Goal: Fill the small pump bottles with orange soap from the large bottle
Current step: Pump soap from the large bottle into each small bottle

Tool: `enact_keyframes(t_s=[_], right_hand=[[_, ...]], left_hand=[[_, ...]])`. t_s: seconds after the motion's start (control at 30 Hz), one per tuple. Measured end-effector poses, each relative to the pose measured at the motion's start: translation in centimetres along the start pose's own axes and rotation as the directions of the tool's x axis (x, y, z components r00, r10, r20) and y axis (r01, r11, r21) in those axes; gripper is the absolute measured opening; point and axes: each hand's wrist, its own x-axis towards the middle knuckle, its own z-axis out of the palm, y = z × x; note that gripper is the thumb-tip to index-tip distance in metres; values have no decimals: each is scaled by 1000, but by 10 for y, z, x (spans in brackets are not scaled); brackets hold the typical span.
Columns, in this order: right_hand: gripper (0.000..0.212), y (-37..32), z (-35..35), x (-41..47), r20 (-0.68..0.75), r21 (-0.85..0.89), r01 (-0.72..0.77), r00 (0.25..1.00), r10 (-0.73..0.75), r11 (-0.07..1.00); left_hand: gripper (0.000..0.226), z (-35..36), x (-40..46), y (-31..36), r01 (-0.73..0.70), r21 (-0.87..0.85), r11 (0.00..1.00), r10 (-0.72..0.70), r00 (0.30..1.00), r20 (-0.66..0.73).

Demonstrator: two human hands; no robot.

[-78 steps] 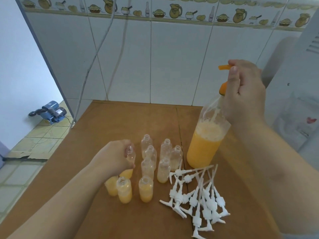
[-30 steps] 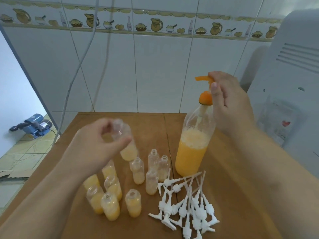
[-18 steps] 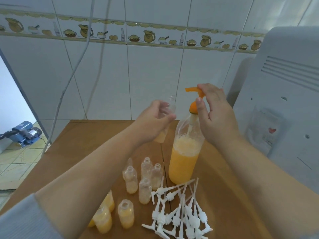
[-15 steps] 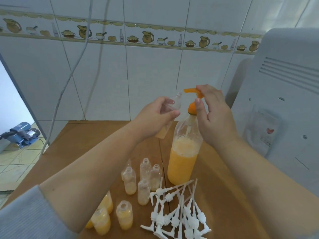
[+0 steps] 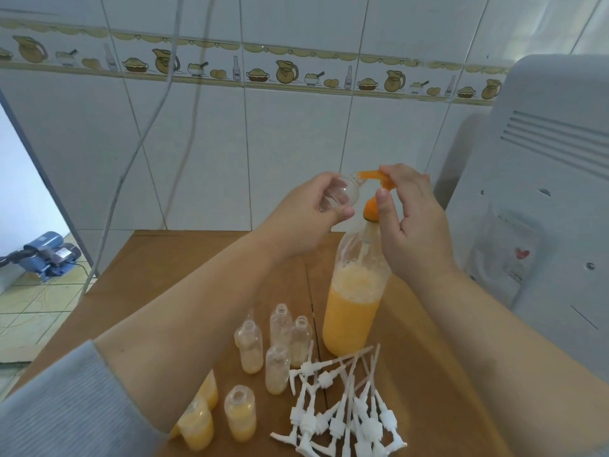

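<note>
The large clear bottle (image 5: 352, 311), about half full of orange soap, stands on the wooden table (image 5: 428, 374). My right hand (image 5: 412, 219) grips its orange pump head (image 5: 374, 176) at the top. My left hand (image 5: 309, 209) holds a small clear bottle (image 5: 342, 194) tilted, its mouth against the pump spout. Several small bottles (image 5: 280, 338) stand left of the large bottle, some with a little soap. Fuller ones (image 5: 240, 413) stand nearer me, partly hidden by my left forearm.
A pile of white pump tops (image 5: 342, 407) lies in front of the large bottle. A white appliance (image 5: 540, 209) stands at the right. The tiled wall (image 5: 263, 143) is behind the table, with cables (image 5: 138, 143) hanging at the left. A blue motor (image 5: 46, 252) sits on the floor.
My left hand lifted a small bottle from the group on the table and brought it up to the pump spout. My right hand stayed on the pump head.
</note>
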Motion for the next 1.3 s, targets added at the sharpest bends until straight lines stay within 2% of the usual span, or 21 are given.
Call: enact_keyframes(t_s=[0.2,0.33,0.43,0.7,0.83,1.03,1.17,1.3], right_hand=[[43,6,8,-4,-109,55,4,994,2,998],[38,8,16,-8,-120,62,-6,993,13,998],[41,7,13,-7,-95,64,12,995,-6,998],[38,-1,17,0,-192,97,-11,981,29,995],[39,3,23,-7,-171,102,-28,984,45,994],[44,3,8,2,-149,67,22,989,-12,998],[39,2,18,0,-221,116,-17,974,42,993],[37,3,25,-8,-216,154,-39,974,72,987]], left_hand=[[34,-4,4,-4,45,-65,997,-36,991,130],[32,-3,1,-9,96,-114,989,-74,980,185],[42,-4,-2,-7,99,-119,988,-77,981,176],[30,-9,2,-1,94,-152,984,-63,978,200],[23,-8,-4,-5,136,-179,974,-92,968,234],[27,-9,2,4,141,-169,976,-99,967,235],[27,-7,2,2,137,-182,974,-92,967,237],[27,-5,-2,-5,176,-199,964,-122,959,255]])
